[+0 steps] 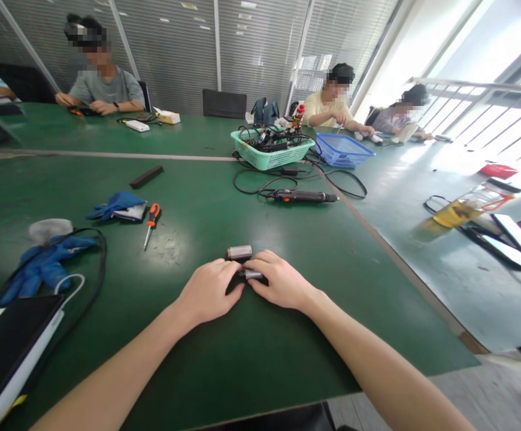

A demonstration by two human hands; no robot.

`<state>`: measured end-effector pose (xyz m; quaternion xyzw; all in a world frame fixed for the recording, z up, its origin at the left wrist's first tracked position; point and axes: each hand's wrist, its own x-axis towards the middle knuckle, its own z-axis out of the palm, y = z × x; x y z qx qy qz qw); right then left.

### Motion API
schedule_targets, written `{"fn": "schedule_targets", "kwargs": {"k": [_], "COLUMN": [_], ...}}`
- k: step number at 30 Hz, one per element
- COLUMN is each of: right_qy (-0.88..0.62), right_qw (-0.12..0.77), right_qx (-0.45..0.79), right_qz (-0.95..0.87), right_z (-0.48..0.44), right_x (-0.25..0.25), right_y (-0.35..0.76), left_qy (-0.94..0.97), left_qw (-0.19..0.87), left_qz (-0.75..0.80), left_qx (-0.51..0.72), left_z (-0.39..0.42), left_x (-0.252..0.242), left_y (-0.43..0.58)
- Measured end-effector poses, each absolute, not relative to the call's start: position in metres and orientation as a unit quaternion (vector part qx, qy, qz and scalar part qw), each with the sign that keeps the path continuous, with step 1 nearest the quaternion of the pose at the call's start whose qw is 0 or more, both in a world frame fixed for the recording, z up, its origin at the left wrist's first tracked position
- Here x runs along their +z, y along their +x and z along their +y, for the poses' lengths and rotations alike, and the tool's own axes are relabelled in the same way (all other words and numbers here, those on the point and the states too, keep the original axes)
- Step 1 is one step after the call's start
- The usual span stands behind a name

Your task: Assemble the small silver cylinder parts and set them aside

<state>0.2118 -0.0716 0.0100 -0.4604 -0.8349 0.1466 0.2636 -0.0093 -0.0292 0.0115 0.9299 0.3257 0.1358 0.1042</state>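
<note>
Near the front of the green table (pixel 287 353), my left hand (pixel 211 290) and my right hand (pixel 281 280) meet, with fingers curled around a small silver and black cylindrical part (pixel 253 274). The right fingers close on its silver end, while the left thumb and fingers pinch its dark end. Much of this part is hidden by the fingers, so its kind is unclear. Just beyond my fingertips lies a larger silver metal cylinder (pixel 240 252) on its side, brownish at its left end. An orange and black screwdriver (pixel 152 216) rests farther off to the left.
A corded electric screwdriver (pixel 305 196) lies ahead, before a green basket (pixel 264 158) of tools and cables and a blue basket (pixel 345 157). Left are blue gloves (pixel 47 266), a cable and a black-topped device (pixel 15 347). A bottle (pixel 460 209) is at right. Several people sit across.
</note>
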Motion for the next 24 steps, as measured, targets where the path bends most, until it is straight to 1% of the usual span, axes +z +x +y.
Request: {"fn": "schedule_targets", "kwargs": {"k": [3, 11, 24], "right_qy": [-0.462, -0.468, -0.469], "right_qw": [0.264, 0.274, 0.283], "right_qx": [0.141, 0.131, 0.133], "right_qz": [-0.835, -0.83, -0.826], "right_z": [-0.072, -0.074, -0.076], "right_x": [0.008, 0.001, 0.004], "right_y": [0.212, 0.214, 0.215], "left_qy": [0.931, 0.918, 0.93], "left_qw": [0.089, 0.087, 0.094], "left_qz": [0.339, 0.38, 0.34], "left_qx": [0.101, 0.079, 0.104], "left_z": [-0.032, -0.032, -0.033], "left_x": [0.014, 0.021, 0.019], "left_y": [-0.006, 0.008, -0.001]}}
